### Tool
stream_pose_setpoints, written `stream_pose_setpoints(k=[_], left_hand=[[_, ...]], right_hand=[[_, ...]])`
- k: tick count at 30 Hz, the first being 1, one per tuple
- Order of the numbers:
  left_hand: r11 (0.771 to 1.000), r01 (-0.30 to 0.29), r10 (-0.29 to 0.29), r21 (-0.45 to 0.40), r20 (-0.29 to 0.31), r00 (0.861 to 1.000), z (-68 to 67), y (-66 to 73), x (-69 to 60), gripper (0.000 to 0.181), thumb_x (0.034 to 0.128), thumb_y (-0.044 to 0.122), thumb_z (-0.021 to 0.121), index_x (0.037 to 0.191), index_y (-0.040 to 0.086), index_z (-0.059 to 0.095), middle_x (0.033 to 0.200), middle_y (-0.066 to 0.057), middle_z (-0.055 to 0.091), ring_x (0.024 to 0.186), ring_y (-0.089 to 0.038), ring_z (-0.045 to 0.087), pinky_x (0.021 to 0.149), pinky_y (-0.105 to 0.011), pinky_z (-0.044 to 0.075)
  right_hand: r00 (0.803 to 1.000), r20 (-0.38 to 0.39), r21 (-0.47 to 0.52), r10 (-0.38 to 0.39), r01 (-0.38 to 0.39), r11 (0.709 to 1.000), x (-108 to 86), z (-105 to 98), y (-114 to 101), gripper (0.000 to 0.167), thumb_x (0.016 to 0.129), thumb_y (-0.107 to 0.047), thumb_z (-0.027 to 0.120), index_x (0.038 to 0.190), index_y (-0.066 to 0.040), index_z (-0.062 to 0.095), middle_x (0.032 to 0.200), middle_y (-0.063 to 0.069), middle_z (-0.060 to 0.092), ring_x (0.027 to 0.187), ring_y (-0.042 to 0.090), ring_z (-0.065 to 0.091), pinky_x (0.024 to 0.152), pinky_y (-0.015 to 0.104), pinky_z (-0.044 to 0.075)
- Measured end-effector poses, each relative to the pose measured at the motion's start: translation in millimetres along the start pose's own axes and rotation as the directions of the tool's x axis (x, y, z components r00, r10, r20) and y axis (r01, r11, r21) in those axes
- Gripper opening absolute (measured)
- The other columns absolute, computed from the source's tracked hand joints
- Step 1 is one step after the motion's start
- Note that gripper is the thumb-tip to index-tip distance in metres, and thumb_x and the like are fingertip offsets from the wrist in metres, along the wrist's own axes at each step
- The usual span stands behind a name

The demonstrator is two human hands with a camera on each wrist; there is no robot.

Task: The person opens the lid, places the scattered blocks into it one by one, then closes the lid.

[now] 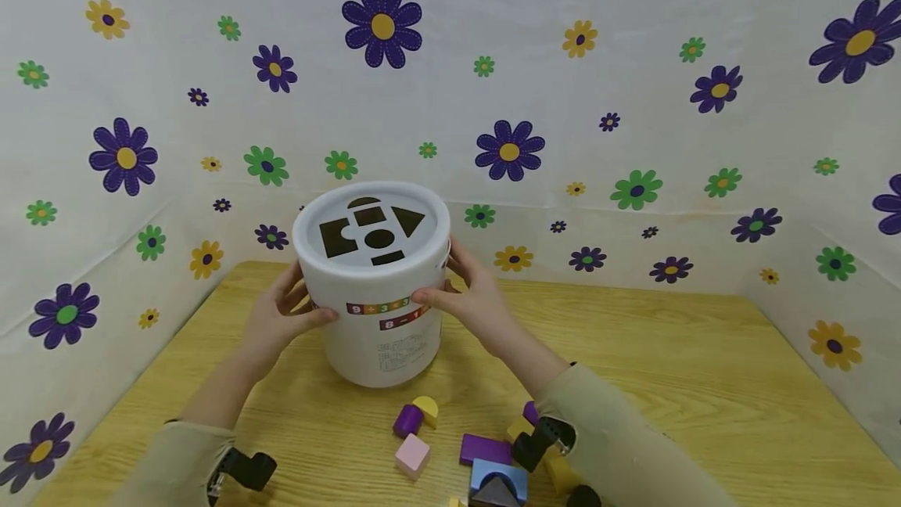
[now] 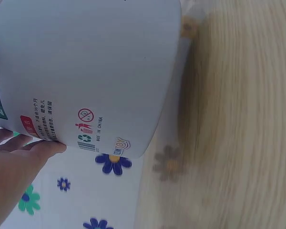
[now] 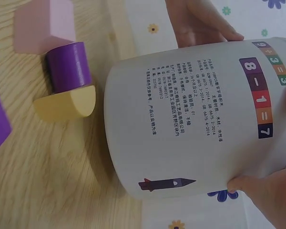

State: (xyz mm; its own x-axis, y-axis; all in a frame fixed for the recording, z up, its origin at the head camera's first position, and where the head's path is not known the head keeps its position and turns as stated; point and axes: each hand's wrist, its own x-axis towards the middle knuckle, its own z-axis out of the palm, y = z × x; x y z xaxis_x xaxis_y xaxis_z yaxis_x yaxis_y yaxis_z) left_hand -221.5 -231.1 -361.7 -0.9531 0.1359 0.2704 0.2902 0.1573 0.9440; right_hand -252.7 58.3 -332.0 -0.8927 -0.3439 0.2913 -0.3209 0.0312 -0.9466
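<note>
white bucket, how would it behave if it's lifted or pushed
The white bucket is probably stiff, showing no dent where the left hand and right hand hold it. Its smooth surface may be slippery. Its round sides suggest it could roll if it fell over.

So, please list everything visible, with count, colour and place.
table: 1, yellowish, below
bucket: 1, white, centre-left
holes: 6, dark, bucket top
cylinder: 1, purple, before bucket
semicircle: 1, yellow, beside cylinder
cube: 1, pink, near cylinder
slab: 1, purple, near cube
arch: 1, blue, near slab
triangle: 1, dark, near arch
other blocks: several, yellow/purple, by right sleeve
backdrop: 1, flowered white, behind
cameras: 2, black, wrists
sleeves: 2, beige, forearms
hands: 2, bare, on bucket
</note>
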Motion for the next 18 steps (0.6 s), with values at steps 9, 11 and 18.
stream_pose_setpoints(k=[9, 11, 18], left_hand=[[1.0, -0.024, 0.024, 0.01, -0.038, 0.999, -32.1, 1.0, -7.2, 0.079, 0.0886, 0.005, 0.067, 0.151, 0.03, 0.027, 0.154, 0.001, 0.028, 0.14, -0.037, 0.023, 0.094, -0.018, 0.046], [0.999, -0.039, 0.04, 0.016, -0.044, 0.998, -39.5, 0.2, -7.8, 0.078, 0.0889, 0.003, 0.066, 0.151, 0.03, 0.027, 0.154, 0.002, 0.028, 0.14, -0.035, 0.023, 0.094, -0.016, 0.045], [0.999, -0.048, 0.048, 0.004, -0.072, 0.996, -64.2, -11.6, -14.1, 0.079, 0.09, 0.001, 0.064, 0.152, 0.032, 0.025, 0.156, 0.004, 0.024, 0.141, -0.033, 0.023, 0.091, -0.012, 0.044]], right_hand=[[0.999, 0.029, -0.003, 0.017, -0.017, 1.0, 24.0, 30.1, -1.5, 0.092, 0.075, -0.026, 0.083, 0.149, -0.035, 0.03, 0.146, -0.009, 0.039, 0.135, 0.017, 0.035, 0.105, 0.036, 0.041], [0.999, 0.037, 0.004, 0.028, -0.028, 1.0, 29.0, 36.7, -1.3, 0.092, 0.074, -0.028, 0.084, 0.148, -0.038, 0.03, 0.146, -0.01, 0.04, 0.135, 0.017, 0.035, 0.105, 0.037, 0.041], [0.998, 0.056, 0.037, 0.034, -0.036, 0.999, 44.4, 62.5, 1.7, 0.088, 0.073, -0.025, 0.085, 0.144, -0.044, 0.036, 0.137, -0.019, 0.047, 0.132, 0.011, 0.037, 0.104, 0.037, 0.04]])
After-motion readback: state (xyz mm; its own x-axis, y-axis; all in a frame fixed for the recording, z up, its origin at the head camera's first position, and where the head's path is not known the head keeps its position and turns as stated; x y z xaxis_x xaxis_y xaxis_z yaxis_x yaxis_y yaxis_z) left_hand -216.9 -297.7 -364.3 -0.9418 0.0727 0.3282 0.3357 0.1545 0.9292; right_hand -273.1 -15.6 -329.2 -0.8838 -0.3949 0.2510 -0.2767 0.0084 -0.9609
